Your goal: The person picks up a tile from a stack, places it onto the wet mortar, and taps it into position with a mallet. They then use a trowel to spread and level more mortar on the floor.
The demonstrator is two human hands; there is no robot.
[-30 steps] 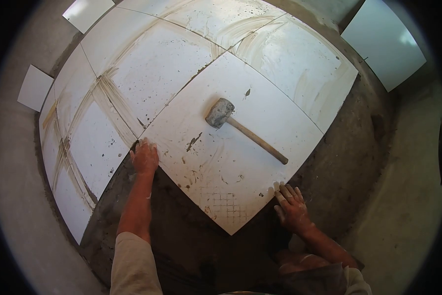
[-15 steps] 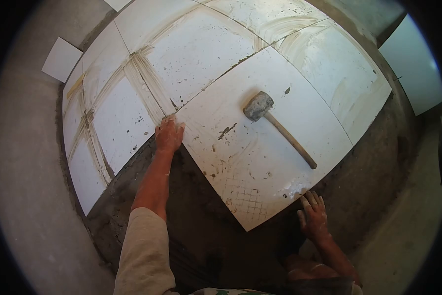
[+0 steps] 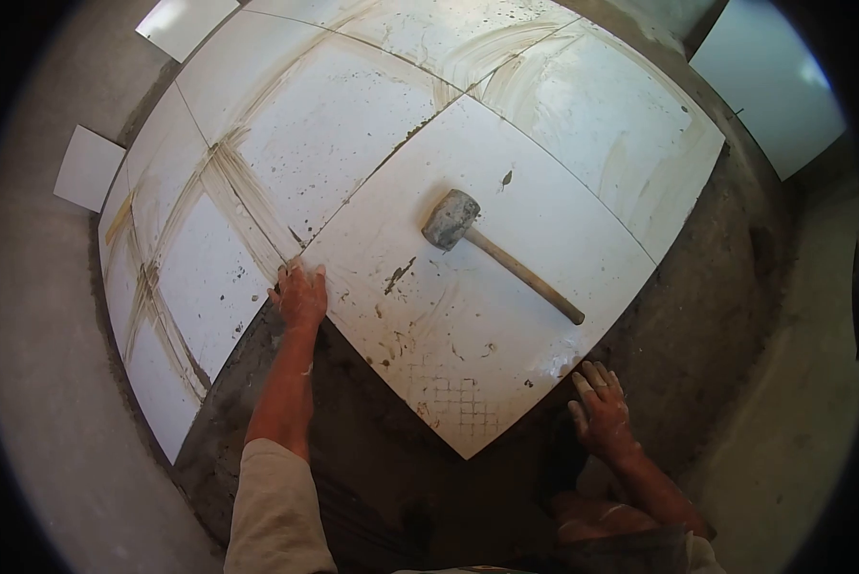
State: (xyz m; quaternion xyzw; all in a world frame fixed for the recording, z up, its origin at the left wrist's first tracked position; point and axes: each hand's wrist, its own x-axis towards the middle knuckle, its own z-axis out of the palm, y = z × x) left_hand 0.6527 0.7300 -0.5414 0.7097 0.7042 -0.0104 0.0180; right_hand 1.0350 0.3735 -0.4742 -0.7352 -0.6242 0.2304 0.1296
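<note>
A large white floor tile, smeared with mortar, lies with one corner toward me. My left hand rests at its left corner, fingers stretched out over the joint with the neighbouring tile. Against the tile's lower right edge, my right hand has its fingers extended and slightly apart, touching or very near the edge. A rubber mallet with a grey head and wooden handle lies on the tile, apart from both hands. Both hands are dusted with pale residue.
Other laid white tiles with mortar-streaked joints spread behind and to the left. Dark mortar bed lies in front of me. Loose white tiles sit at the left, and a large white panel is at the upper right.
The camera view has shifted, so the tiles and mallet appear further left. Both hands stay at about the same places along the tile's edges, and the mallet lies as before.
</note>
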